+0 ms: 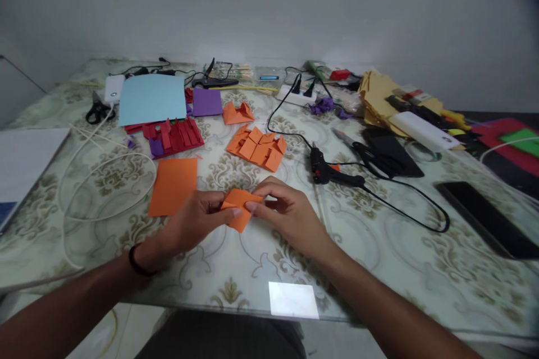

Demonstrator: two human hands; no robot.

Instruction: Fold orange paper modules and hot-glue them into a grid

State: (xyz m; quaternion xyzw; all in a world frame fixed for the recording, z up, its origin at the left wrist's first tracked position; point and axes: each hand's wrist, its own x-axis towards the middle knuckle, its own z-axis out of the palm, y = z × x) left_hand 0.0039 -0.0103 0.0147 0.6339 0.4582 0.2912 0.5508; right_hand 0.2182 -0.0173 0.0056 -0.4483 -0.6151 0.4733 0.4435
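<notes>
Between my two hands is a small folded piece of orange paper (239, 214), held just above the table near its front edge. My left hand (204, 210) pinches its left side, thumb on top. From the right, my right hand (286, 210) pinches the upper right part with thumb and fingers; the fingers beneath the paper are hidden. A flat orange paper sheet (173, 185) lies beside my left hand. Beyond my hands rest folded orange paper pieces (256, 147) set together, with another folded orange piece (238, 113) behind them.
A black glue gun (332, 171) with its cable lies right of my hands. Scissors (374, 160) and a dark phone (488, 219) are farther right. Red folded papers (179, 136), a light blue sheet (152, 99), a purple square (207, 102) and a looped white cable (67, 179) lie left.
</notes>
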